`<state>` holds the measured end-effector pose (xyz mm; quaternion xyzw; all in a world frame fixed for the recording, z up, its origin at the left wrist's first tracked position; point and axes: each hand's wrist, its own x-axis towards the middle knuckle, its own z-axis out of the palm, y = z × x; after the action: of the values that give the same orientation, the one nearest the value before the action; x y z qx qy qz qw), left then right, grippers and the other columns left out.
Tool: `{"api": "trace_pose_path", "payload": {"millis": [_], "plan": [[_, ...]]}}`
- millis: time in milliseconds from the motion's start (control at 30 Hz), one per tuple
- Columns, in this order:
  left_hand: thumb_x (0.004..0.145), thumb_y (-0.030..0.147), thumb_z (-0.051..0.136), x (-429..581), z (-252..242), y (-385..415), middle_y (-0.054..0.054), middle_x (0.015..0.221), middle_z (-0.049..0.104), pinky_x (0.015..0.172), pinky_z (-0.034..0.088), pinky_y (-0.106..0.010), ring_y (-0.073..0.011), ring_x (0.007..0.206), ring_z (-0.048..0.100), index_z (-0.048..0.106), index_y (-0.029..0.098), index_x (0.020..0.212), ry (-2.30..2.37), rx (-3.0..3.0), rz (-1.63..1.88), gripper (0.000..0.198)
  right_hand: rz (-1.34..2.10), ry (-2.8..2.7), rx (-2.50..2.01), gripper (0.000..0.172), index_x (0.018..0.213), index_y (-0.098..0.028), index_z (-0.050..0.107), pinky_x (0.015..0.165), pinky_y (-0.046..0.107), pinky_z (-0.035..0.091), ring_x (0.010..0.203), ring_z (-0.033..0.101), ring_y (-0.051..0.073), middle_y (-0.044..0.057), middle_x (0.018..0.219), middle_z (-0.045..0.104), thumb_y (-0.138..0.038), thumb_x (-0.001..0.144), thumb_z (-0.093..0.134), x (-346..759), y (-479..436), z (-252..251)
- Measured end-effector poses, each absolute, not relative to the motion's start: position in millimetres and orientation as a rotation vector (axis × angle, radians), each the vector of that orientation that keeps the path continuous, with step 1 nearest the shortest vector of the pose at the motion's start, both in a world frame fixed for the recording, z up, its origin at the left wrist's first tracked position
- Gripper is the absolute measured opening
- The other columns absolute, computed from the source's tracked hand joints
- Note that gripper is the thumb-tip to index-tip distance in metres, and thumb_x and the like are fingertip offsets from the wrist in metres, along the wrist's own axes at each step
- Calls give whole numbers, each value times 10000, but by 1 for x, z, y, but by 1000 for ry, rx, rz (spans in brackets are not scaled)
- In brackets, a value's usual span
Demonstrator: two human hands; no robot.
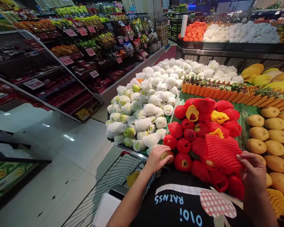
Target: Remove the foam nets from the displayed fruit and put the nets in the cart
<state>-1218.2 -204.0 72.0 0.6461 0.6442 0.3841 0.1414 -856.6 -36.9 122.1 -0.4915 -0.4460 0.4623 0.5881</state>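
My left hand (157,159) is curled over a round yellowish-brown fruit (167,155) at the near left edge of the red-wrapped pile; the fruit's kind is not clear. Between the fingertips of my right hand (254,168) is pinched the edge of a red foam net sleeve (223,151), spread out above the pile. Whether a fruit is inside that sleeve cannot be seen. Beneath and around it lie several round red fruits in red foam nets (183,162). One bare dark red fruit (189,134) shows among them, and a few pieces have yellow nets (192,113).
White-netted green fruit (130,132) is heaped to the left, and yellow mangoes (275,137) lie at right. An orange fence planter (215,90) runs behind. A wire shopping cart (104,186) stands at my left, below the stand. Packaged-goods shelves (85,41) line the far left.
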Motion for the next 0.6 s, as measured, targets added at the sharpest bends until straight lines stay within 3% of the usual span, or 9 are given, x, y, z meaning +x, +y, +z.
{"api": "trace_pose_path", "payload": {"millis": [33, 100, 167, 200, 267, 333, 400, 500, 600], "plan": [[1017, 499, 672, -1209, 81, -205, -127, 1342, 737, 1078, 578, -508, -296, 1221, 716, 689, 256, 1358, 1759, 1806, 1229, 419, 1174, -1080, -1125, 386, 691, -233, 719, 662, 287, 536, 741, 627, 150, -2, 804, 676, -417, 506, 1003, -862, -41, 120], [920, 642, 752, -1190, 95, -205, -176, 1533, 617, 1017, 624, -471, -305, 1237, 721, 499, 264, 1587, 1542, 1711, 1367, 807, 1309, -1189, -1064, 361, 678, -249, 714, 636, 272, 519, 725, 599, 147, -12, 770, 646, -445, 572, 997, -876, -51, 114], [825, 720, 808, -1173, 101, -203, -195, 1593, 565, 965, 652, -450, -321, 1236, 726, 379, 264, 1671, 1399, 1715, 1370, 1053, 1439, -1347, -968, 316, 678, -257, 721, 632, 272, 513, 700, 578, 148, -18, 718, 618, -448, 654, 972, -894, -61, 109], [849, 699, 794, -1169, 102, -202, -168, 1537, 625, 948, 659, -439, -313, 1208, 739, 443, 275, 1638, 1373, 1756, 1357, 962, 1502, -1436, -924, 287, 701, -258, 738, 635, 275, 516, 696, 582, 150, -16, 716, 623, -446, 694, 954, -903, -66, 107], [961, 562, 713, -1170, 102, -200, -82, 1284, 774, 911, 663, -414, -273, 1091, 772, 681, 297, 1410, 1398, 1840, 1367, 522, 1596, -1600, -876, 224, 866, -267, 796, 663, 289, 543, 728, 625, 161, 2, 797, 683, -445, 780, 902, -919, -74, 102], [1006, 426, 634, -1189, 103, -202, -26, 1045, 797, 829, 660, -385, -234, 944, 773, 777, 291, 1141, 1576, 1845, 1508, 239, 1585, -1730, -883, 350, 1168, -289, 785, 744, 321, 592, 806, 679, 179, 24, 951, 736, -449, 861, 835, -930, -80, 98], [982, 378, 614, -1223, 108, -211, -30, 1014, 763, 816, 646, -395, -242, 955, 748, 768, 263, 1059, 1977, 1714, 1779, 207, 1470, -1886, -905, 497, 1389, -301, 686, 876, 381, 619, 913, 715, 204, 45, 1079, 751, -444, 920, 771, -935, -82, 93], [937, 249, 559, -1285, 122, -240, -124, 1209, 699, 1027, 570, -513, -323, 1227, 657, 752, 184, 1106, 2626, 1248, 2082, 264, 1264, -2221, -887, 416, 1379, -286, 691, 1027, 467, 592, 1093, 725, 259, 87, 1212, 761, -397, 978, 687, -934, -80, 79], [846, 243, 564, -1339, 131, -282, -190, 1396, 646, 1120, 508, -553, -379, 1285, 636, 764, 147, 1199, 3265, 474, 1450, 417, 1152, -2489, -810, 268, 1226, -286, 764, 1011, 463, 602, 1129, 733, 277, 96, 1248, 769, -302, 1006, 611, -930, -79, 59]]}}
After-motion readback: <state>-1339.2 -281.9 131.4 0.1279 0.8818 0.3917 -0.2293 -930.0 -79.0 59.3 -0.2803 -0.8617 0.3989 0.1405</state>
